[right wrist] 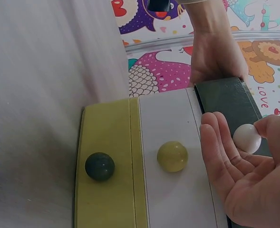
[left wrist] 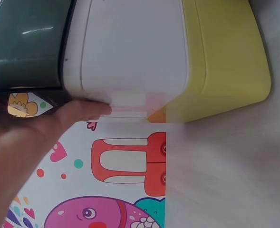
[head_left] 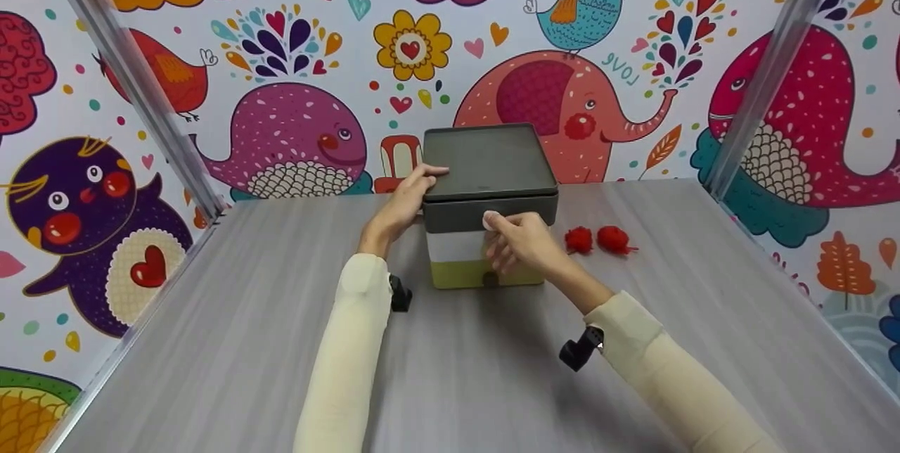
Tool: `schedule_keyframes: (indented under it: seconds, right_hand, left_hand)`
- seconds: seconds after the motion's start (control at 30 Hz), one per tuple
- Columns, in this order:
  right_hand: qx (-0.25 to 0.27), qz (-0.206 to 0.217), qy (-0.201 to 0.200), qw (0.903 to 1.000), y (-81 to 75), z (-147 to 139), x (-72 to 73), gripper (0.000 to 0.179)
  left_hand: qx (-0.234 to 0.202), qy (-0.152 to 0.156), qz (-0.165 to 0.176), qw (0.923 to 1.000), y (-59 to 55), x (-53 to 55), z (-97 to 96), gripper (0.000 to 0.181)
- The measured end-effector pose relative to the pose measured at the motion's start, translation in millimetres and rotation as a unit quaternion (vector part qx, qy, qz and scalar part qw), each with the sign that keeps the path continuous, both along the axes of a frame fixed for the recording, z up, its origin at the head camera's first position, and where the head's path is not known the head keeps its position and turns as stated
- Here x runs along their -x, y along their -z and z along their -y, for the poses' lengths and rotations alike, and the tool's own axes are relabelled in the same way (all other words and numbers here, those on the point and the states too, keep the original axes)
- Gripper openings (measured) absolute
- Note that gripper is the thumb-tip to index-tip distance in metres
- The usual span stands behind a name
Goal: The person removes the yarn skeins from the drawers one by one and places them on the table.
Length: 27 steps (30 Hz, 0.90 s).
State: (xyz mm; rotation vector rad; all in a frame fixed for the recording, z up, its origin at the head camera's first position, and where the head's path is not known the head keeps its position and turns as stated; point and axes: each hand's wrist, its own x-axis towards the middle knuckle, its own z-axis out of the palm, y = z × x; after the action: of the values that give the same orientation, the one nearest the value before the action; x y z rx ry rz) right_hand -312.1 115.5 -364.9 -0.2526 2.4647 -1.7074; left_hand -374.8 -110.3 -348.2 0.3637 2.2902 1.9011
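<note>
A small drawer box (head_left: 460, 247) with a dark green top tier, a white middle and a yellow-green bottom stands on the table. My left hand (head_left: 404, 203) holds its upper left side, fingers over the edge of the dark top (head_left: 489, 157) and thumb along the side. At the front, my right hand (head_left: 524, 238) pinches the round white knob (right wrist: 247, 138) of the dark top drawer (right wrist: 227, 102), its other fingers loosely bent below. A yellow knob (right wrist: 172, 156) on the white drawer and a dark green knob (right wrist: 100, 166) on the yellow one show beneath.
Two small red yarn balls (head_left: 613, 240) lie on the grey table (head_left: 281, 340) to the right of the box. Behind stands a wall (head_left: 422, 101) printed with cartoon animals, with metal posts (head_left: 140, 80) at both sides.
</note>
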Motion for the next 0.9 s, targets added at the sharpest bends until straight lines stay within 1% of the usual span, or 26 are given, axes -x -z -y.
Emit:
schedule_keyframes:
  seconds: [0.27, 0.5, 0.67, 0.77, 0.9]
  right_hand:
    - [-0.005, 0.010, 0.003, 0.9999, -0.2, 1.1, 4.5, 0.054]
    - [-0.005, 0.014, 0.010, 0.9998, -2.0, 1.1, 3.5, 0.053]
    - [0.001, 0.013, 0.008, 0.9999, 0.8, 0.6, 3.3, 0.054]
    - [-0.004, 0.010, 0.014, 0.9999, 2.5, -0.5, 3.7, 0.054]
    - [-0.012, 0.007, 0.020, 0.9997, 5.2, -3.4, 3.0, 0.049]
  left_hand:
    - [0.013, -0.002, -0.006, 0.9999, -0.6, -1.7, -0.2, 0.041]
    - [0.016, 0.004, -0.002, 0.9999, -1.5, -0.4, 0.2, 0.041]
    - [0.020, 0.004, -0.005, 0.9998, -3.7, -1.7, 0.6, 0.041]
    - [0.020, 0.001, -0.007, 0.9998, -3.6, -2.1, 0.6, 0.041]
    - [0.020, 0.002, -0.008, 0.9998, -1.7, -2.3, -0.6, 0.041]
